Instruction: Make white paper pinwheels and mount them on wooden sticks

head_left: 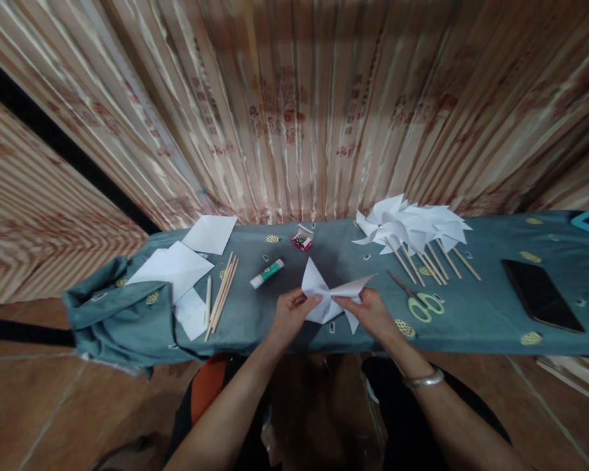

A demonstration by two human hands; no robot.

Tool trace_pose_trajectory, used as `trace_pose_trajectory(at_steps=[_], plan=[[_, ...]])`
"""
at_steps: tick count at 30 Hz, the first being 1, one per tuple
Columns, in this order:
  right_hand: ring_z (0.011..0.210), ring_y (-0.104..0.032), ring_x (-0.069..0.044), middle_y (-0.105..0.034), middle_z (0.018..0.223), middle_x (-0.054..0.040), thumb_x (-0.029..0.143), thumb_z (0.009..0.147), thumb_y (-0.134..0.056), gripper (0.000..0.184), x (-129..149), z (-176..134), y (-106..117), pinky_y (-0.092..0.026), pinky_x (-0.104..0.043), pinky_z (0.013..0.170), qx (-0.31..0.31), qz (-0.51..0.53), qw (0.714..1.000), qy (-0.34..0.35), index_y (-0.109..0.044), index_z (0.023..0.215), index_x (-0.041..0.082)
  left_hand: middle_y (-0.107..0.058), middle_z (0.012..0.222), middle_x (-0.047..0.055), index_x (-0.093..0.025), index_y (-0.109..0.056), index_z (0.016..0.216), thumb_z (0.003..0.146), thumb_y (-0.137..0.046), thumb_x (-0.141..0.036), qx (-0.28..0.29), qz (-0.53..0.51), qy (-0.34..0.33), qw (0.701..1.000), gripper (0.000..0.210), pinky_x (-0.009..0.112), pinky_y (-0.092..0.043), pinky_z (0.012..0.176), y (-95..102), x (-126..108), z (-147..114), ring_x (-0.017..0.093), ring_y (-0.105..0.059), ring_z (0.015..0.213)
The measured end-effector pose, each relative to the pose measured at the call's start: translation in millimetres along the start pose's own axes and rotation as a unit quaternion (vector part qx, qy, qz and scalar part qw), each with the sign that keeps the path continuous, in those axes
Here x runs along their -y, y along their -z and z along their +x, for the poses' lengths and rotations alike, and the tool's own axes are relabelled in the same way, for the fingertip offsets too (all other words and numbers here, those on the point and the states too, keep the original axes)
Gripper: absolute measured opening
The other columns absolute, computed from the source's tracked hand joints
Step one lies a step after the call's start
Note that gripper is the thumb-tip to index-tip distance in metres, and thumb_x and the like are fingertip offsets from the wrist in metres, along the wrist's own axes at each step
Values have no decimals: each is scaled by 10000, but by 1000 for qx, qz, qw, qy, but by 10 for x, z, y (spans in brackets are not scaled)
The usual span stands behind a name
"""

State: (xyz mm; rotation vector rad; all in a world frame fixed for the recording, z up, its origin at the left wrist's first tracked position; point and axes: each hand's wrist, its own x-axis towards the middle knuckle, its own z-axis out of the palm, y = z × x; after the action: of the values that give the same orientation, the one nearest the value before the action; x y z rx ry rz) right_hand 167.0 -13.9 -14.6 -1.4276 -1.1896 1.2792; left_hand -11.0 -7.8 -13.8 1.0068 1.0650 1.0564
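Head view: left hand [290,314] and right hand [374,312] each pinch a folded white paper [324,306] over the table [255,330], scissors [415,295] near the right hand.

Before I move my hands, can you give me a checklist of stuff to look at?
1. Folded white paper with pointed corners held on both sides: ok, your left hand and right hand each have a grip on it.
2. Scissors with yellow-green handles out of your hands: ok, they lie to the right of your right hand.
3. White-and-green glue stick capped tightly: cannot tell; it lies on its side.
4. Small red-and-white box closed: not ok, it's open, and the bits inside are too small to name.
5. White paper pinwheels on wooden sticks spread apart: not ok, they overlap.
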Motion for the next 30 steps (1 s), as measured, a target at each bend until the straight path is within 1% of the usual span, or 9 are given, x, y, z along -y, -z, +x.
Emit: trace_pose_trajectory(at_steps=[2, 5, 7, 9, 11, 13, 16, 20, 30], plan=[[769, -703, -284, -768, 803, -77, 524, 544, -789, 422, -17, 30, 23, -568, -379, 720, -19, 15, 1000, 1, -722, 760, 167, -748, 829, 81, -137, -754, 852, 671, -718, -482, -40, 36, -35, 998, 391, 301, -528, 727, 143, -59, 22, 206, -679, 782], [792, -709, -291, -772, 827, -69, 524, 523, -802, 432, -29, 57, 67, -573, -387, 734, -42, 29, 999, 3, -719, 768, 177, -740, 932, 113, -144, -741, 914, 775, -598, -439, -116, 156, -107, 975, 355, 330, -531, 756, 517, -192, 69, 232, -682, 865], [783, -711, -290, -771, 812, -64, 532, 523, -802, 437, -22, 61, 97, -577, -388, 730, -50, 28, 998, 7, -719, 763, 177, -721, 1032, 105, -166, -728, 978, 791, -578, -337, -157, 327, -172, 916, 295, 348, -506, 853, 830, -287, 90, 238, -660, 948], [767, -710, -288, -769, 794, -67, 541, 530, -800, 445, -5, 61, 123, -579, -382, 706, -50, 20, 998, 11, -719, 761, 170, -710, 1072, 112, -167, -723, 993, 804, -542, -265, -197, 476, -187, 837, 279, 377, -456, 956, 1124, -358, 95, 264, -616, 1059], [748, -708, -284, -766, 783, -73, 544, 531, -799, 450, 16, 62, 141, -579, -370, 676, -50, 13, 999, 12, -717, 755, 162, -698, 1099, 133, -139, -712, 1029, 814, -512, -218, -207, 571, -153, 779, 304, 375, -449, 962, 1344, -388, 89, 277, -609, 1071], [731, -706, -278, -765, 782, -75, 547, 529, -798, 453, 35, 68, 147, -577, -362, 654, -52, 11, 999, 12, -716, 752, 161, -697, 1096, 139, -132, -709, 1037, 821, -514, -218, -206, 629, -103, 743, 304, 358, -467, 923, 1472, -383, 80, 284, -610, 1064], [726, -704, -270, -765, 787, -74, 545, 532, -794, 454, 51, 80, 143, -573, -356, 655, -53, 17, 998, 12, -716, 762, 162, -700, 1067, 129, -152, -711, 1028, 841, -508, -236, -205, 671, -62, 710, 289, 333, -480, 874, 1541, -357, 71, 275, -620, 1045], [713, -697, -267, -760, 766, -79, 554, 540, -790, 466, 43, 92, 143, -565, -348, 629, -51, 2, 999, 19, -714, 758, 151, -701, 1031, 119, -175, -715, 1007, 861, -493, -266, -210, 694, -39, 688, 281, 302, -485, 799, 1546, -359, 70, 255, -649, 966], [730, -707, -273, -764, 782, -76, 564, 539, -792, 469, 37, 99, 138, -573, -351, 654, -43, -5, 999, 25, -721, 763, 159, -711, 1020, 97, -202, -728, 964, 865, -484, -311, -209, 702, -20, 681, 285, 288, -468, 694, 1531, -386, 56, 243, -671, 869]])
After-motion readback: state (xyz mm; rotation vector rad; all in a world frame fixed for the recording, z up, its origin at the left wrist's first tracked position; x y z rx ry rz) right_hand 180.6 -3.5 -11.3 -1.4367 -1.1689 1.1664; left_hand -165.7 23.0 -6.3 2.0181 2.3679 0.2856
